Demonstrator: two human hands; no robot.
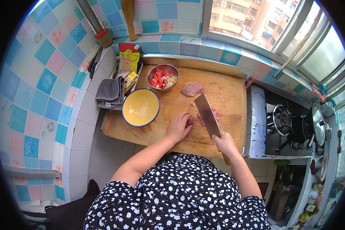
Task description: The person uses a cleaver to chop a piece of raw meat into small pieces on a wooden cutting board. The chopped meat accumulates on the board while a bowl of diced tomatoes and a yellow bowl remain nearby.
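My right hand (224, 144) grips the handle of a cleaver (207, 115), its broad blade slanting away over the wooden board. Small bits of chopped raw meat (215, 114) lie beside and partly behind the blade. Left of the blade, my left hand (179, 127) is closed, with fingertips pressed on a small piece of raw meat (191, 121). A larger pink piece of raw meat (193, 89) rests farther back. Whether the cleaver's edge touches the board I cannot tell.
On the wooden board (172, 134) stand a yellow bowl (141, 107) with a blue rim and a metal bowl (151, 73) of chopped tomato and pale pieces. A grey towel (110, 92) and packets (128, 61) sit left. A gas stove (281, 119) is at right; a knife (92, 67) lies on the left ledge.
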